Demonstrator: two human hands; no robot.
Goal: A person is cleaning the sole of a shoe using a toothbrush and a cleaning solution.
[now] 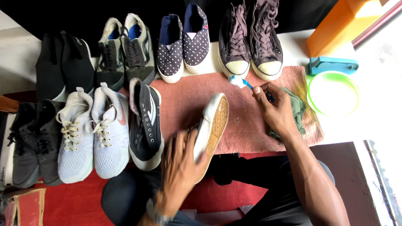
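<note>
My left hand [179, 169] grips a sneaker [212, 125] tipped on its side, its tan sole and white edge facing up, over a pink towel [188, 98]. My right hand [274, 111] holds a blue-handled toothbrush [242, 82] with white foam on its bristles, just right of the shoe's toe. A green cloth [298, 109] lies under and beside my right hand. The matching black sneaker [145, 123] with white stripes lies to the left of the held one.
Pairs of shoes line the back: black [65, 67], grey-green [125, 52], navy polka-dot slip-ons [183, 42], dark high-tops [250, 39]. White trainers [93, 134] and black shoes [33, 144] sit at left. A green bowl [333, 94], a blue brush [333, 65] and an orange box [341, 25] stand at right.
</note>
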